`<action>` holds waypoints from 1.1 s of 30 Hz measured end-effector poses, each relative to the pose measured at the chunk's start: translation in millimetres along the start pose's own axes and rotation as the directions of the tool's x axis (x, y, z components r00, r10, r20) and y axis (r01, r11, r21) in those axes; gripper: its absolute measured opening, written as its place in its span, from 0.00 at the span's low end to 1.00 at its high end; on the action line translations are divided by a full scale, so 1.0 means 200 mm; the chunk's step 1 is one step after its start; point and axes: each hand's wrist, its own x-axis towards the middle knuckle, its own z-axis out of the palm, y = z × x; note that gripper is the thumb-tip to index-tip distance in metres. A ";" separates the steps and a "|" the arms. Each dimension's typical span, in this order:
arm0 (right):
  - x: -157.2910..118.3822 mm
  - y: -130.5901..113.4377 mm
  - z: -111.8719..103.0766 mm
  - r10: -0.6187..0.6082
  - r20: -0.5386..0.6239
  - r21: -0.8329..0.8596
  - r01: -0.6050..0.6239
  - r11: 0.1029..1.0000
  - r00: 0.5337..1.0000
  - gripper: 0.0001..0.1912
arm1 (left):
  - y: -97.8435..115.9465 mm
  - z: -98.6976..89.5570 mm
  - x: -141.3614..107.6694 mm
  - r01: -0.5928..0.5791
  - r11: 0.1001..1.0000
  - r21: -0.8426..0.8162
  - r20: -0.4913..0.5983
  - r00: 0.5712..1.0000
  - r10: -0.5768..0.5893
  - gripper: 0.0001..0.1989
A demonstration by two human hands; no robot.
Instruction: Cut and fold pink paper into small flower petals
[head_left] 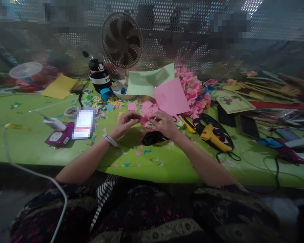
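Note:
Both hands meet over the middle of the green table, a small piece of pink paper [143,121] between their fingertips. My left hand [125,123], with a pale watch at the wrist, pinches its left side. On the other side, the closed fingers of my right hand [165,125] grip the same pink paper. A dark object like a stapler [153,138] lies just below the hands. Behind them are small pink paper squares [148,107] and a large pink sheet [172,96]. Pink paper flowers [191,87] are heaped farther back on the right.
A yellow glue gun [215,137] rests on a black stand, beside a yellow cutter [187,124]. At left, a lit phone [83,124] leans near a purple box [58,136]. A fan [122,39] and a dark bottle [99,77] stand behind. Paper scraps litter the table.

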 end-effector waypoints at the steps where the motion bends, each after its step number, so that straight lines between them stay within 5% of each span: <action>1: 0.00 0.00 0.00 -0.012 -0.003 -0.004 0.012 1.000 1.000 0.08 | 0.01 -0.01 0.00 -0.015 1.000 0.008 -0.008 1.000 0.015 0.12; 9: 0.00 -0.01 -0.01 -0.020 -0.014 -0.059 0.019 0.998 1.000 0.06 | 0.00 0.01 -0.01 -0.122 0.977 0.176 0.028 0.993 0.119 0.17; 14: -0.01 -0.01 0.02 -0.092 -0.065 -0.008 0.092 0.996 0.994 0.06 | 0.00 0.06 -0.02 -0.153 0.956 0.250 -0.141 0.971 0.192 0.17; 21: -0.02 -0.03 0.04 -0.132 -0.135 0.047 0.139 0.989 0.982 0.05 | 0.01 0.08 -0.03 -0.217 0.941 0.259 -0.152 0.953 0.262 0.13; 27: -0.04 0.00 0.07 -0.075 -0.191 0.023 0.081 0.996 0.979 0.15 | 0.01 0.06 -0.03 -0.443 0.762 0.473 -0.074 0.841 0.535 0.06; 33: -0.04 0.02 0.07 -0.211 -0.195 -0.172 0.178 0.969 0.958 0.17 | 0.01 0.03 -0.03 -0.540 0.515 0.666 0.097 0.747 0.658 0.07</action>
